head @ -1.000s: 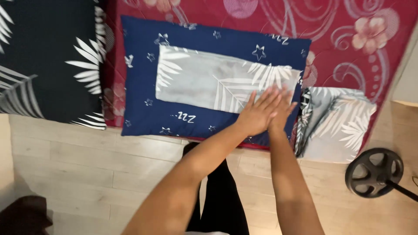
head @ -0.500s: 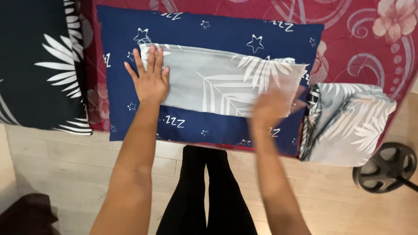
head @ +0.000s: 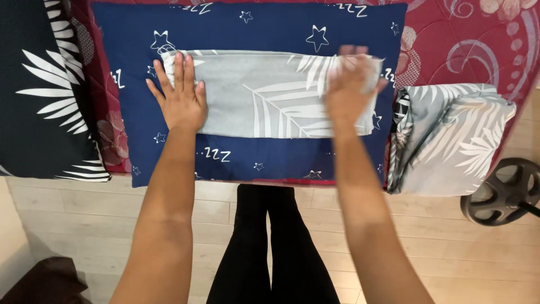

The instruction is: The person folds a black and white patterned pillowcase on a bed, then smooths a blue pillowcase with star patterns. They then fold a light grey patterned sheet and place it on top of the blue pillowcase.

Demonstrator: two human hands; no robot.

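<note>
The folded grey leaf-print pillowcase (head: pixel 270 93) is lain across a navy star-print pillow (head: pixel 253 84) on the bed. It is pressed flat by the left hand (head: pixel 180 95), fingers spread; the blurred right hand (head: pixel 349 84) is laid open on its right end.

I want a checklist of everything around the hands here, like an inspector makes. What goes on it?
Surface: dark blue star-print pillow lying on a red flowered bedspread.
Job's things: folded grey leaf-print cloth, flat on the pillow.
Hands: left hand pressed flat, fingers spread, on the cloth's left end; right hand on its right end, blurred.
Clutter: second grey leaf-print cloth, loosely bunched at the bed's right edge; dark leaf-print fabric on the left.
Cables: nothing seen.
Surroundings: pale wooden floor, black weight plate at the right, brown object in the bottom left corner, the person's legs in black.
</note>
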